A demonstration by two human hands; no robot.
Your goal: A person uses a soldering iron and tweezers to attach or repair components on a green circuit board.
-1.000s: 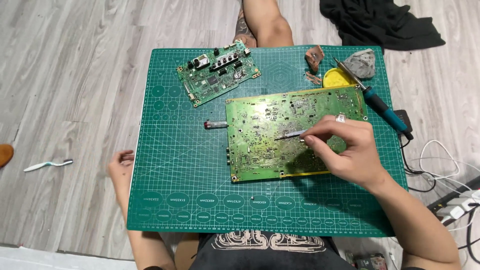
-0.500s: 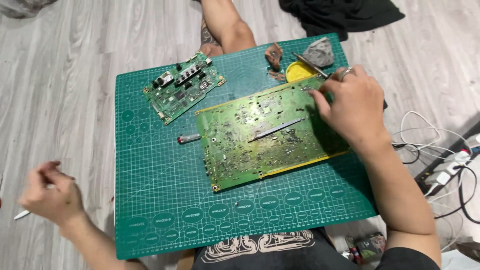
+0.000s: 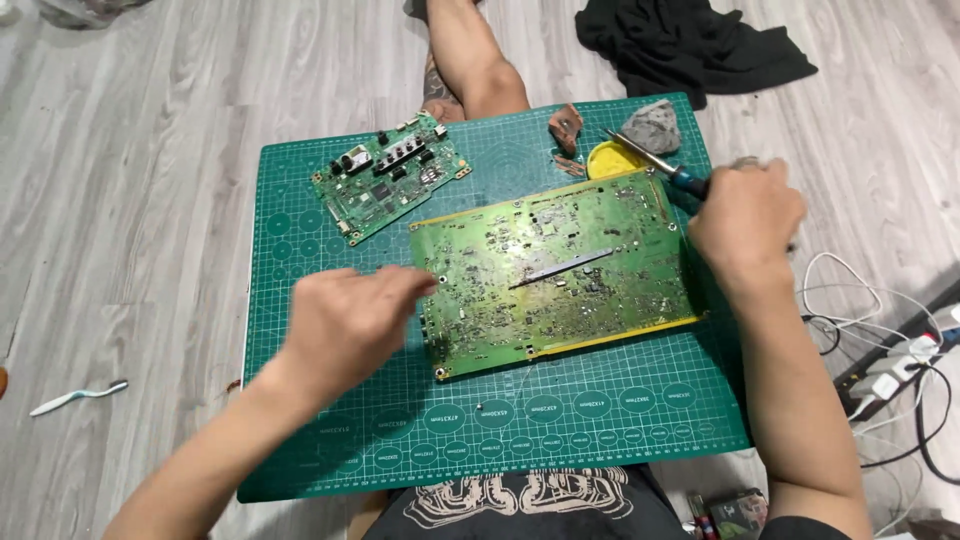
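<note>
Right hand (image 3: 745,215) grips the soldering iron (image 3: 655,165); left hand (image 3: 345,320), loosely curled, hovers beside the circuit board (image 3: 560,270).

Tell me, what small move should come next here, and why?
Probably bring the soldering iron, gripped in the right hand, over the large green circuit board. Its tip points away toward the yellow tin, while the left hand is at the board's left edge and tweezers lie on it.

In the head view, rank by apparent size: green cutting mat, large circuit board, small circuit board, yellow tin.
1. green cutting mat
2. large circuit board
3. small circuit board
4. yellow tin, partly hidden by the large board's edge.
</note>
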